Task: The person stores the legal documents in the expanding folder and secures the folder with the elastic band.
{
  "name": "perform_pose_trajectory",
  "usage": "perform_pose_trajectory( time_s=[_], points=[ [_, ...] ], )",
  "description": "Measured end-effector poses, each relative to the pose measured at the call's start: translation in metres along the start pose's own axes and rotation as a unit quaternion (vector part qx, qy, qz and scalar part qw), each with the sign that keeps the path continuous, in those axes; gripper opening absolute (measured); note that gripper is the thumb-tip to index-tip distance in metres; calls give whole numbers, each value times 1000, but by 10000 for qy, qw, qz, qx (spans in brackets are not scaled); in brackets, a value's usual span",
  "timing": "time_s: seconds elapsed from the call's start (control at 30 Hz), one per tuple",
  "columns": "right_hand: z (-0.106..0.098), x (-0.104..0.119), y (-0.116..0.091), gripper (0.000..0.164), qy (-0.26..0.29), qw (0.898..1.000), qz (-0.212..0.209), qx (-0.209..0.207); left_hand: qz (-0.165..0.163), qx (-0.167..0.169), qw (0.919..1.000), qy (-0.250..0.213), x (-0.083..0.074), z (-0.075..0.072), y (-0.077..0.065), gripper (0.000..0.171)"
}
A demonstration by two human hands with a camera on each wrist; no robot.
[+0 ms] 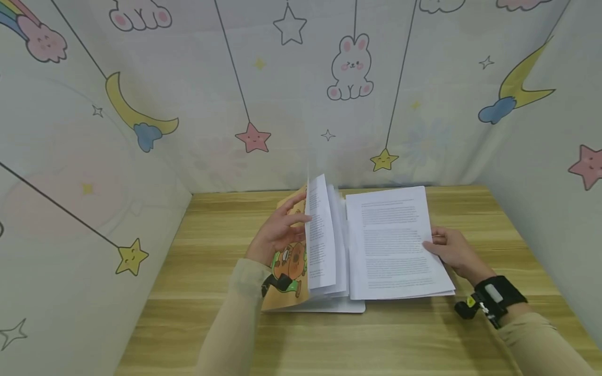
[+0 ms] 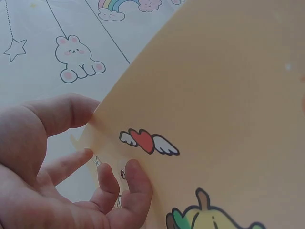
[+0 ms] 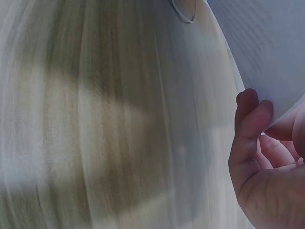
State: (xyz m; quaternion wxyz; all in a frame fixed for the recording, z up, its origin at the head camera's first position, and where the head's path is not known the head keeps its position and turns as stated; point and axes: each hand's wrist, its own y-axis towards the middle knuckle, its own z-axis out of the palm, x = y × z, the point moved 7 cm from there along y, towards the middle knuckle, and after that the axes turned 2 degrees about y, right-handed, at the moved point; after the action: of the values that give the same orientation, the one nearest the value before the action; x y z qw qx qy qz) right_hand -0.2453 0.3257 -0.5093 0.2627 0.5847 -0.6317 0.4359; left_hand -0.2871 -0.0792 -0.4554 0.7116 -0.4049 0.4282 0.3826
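Observation:
An orange folder (image 1: pixel 290 298) with cartoon pictures lies open on the wooden table, its left cover raised at a slant. Printed sheets (image 1: pixel 322 240) stand fanned beside that cover. My left hand (image 1: pixel 280 228) grips the raised cover side at its outer edge. In the left wrist view, some fingers (image 2: pixel 136 191) lie against the orange face near a winged heart, and one digit reaches behind the edge. On the right, my right hand (image 1: pixel 453 250) pinches the outer edge of a stack of printed pages (image 1: pixel 395 245), thumb on top. The right wrist view shows its curled fingers (image 3: pixel 252 124) under the page.
The wood-grain table (image 1: pixel 301 342) stretches in front of the folder and to both sides. A white curtain (image 1: pixel 301 94) printed with stars, moons and rabbits encloses the back and sides. A black strap with a small camera (image 1: pixel 494 297) circles the right wrist.

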Motion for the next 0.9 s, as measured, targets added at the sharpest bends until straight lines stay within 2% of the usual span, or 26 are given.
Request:
perform_pose_trajectory(
  time_s=[0.23,0.47,0.9],
  points=[
    [4,-5,3,43,80,9999,-40,92,14,2,10000,27,0,1,1,74],
    [10,1,3,44,120,9995,-222,191,20,45,10000,16,-1,3,0,76],
    [25,6,8,41,200,9992,-130,319,12,62,10000,39,-1,5,-1,77]
  ],
)
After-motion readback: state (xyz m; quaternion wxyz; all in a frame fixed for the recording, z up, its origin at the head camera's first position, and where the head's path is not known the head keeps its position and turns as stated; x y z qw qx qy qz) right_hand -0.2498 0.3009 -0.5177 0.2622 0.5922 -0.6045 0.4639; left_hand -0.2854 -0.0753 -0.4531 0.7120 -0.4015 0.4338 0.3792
